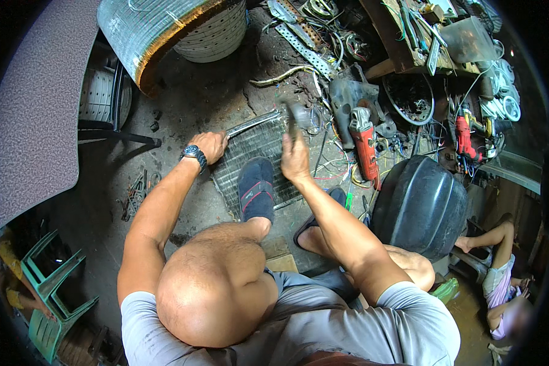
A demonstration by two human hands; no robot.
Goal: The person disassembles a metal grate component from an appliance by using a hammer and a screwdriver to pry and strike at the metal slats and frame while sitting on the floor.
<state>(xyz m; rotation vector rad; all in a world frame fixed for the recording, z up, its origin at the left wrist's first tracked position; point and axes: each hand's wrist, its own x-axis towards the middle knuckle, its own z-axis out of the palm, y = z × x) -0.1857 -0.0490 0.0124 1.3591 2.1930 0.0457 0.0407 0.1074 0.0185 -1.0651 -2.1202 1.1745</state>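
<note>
Unless blur misleads — right hand (295,161) holds hammer (292,119).

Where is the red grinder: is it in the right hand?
No, the red grinder lies apart from the right hand, farther to the right.

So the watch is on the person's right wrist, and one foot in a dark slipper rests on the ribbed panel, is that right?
Not quite: the head view shows the watch on the wrist of the left hand. The dark slipper does rest on the ribbed panel.
</note>
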